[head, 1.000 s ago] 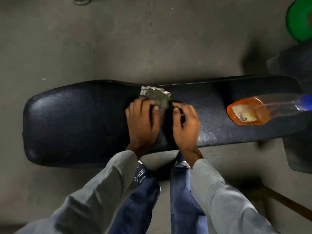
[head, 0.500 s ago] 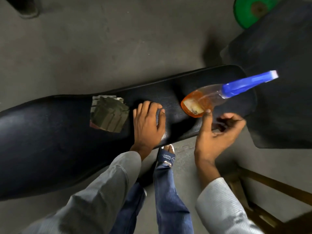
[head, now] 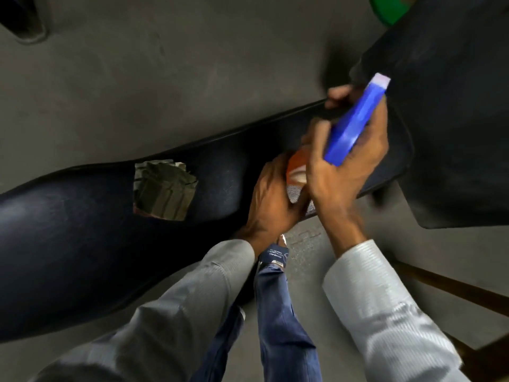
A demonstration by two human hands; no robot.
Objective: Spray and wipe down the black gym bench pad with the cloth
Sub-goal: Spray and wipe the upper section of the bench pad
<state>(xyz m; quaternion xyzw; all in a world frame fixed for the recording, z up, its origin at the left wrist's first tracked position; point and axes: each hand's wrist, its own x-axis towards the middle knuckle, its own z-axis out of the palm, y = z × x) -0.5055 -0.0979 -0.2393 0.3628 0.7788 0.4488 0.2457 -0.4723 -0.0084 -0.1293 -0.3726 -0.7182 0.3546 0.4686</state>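
Observation:
The black bench pad point(head: 68, 230) runs across the view from lower left to upper right. A folded grey-green cloth point(head: 164, 190) lies on its middle, with neither hand touching it. At the pad's right end my right hand point(head: 344, 172) grips the spray bottle point(head: 355, 119) round its neck, the blue trigger head pointing up and to the right. My left hand point(head: 270, 199) cups the bottle's orange lower part from the left. The bottle's body is mostly hidden by both hands, and this area is blurred.
A second black pad point(head: 454, 133) stands close to the bench's right end. A green weight plate point(head: 385, 9) lies at the top right. A brown bar point(head: 454, 290) crosses the floor at lower right. My jeans leg and sandal point(head: 275, 255) stand by the bench's near edge.
Both hands left the cloth and moved right. My right hand took hold of the spray bottle and lifted it off the pad; my left hand came onto its base. The view swung right.

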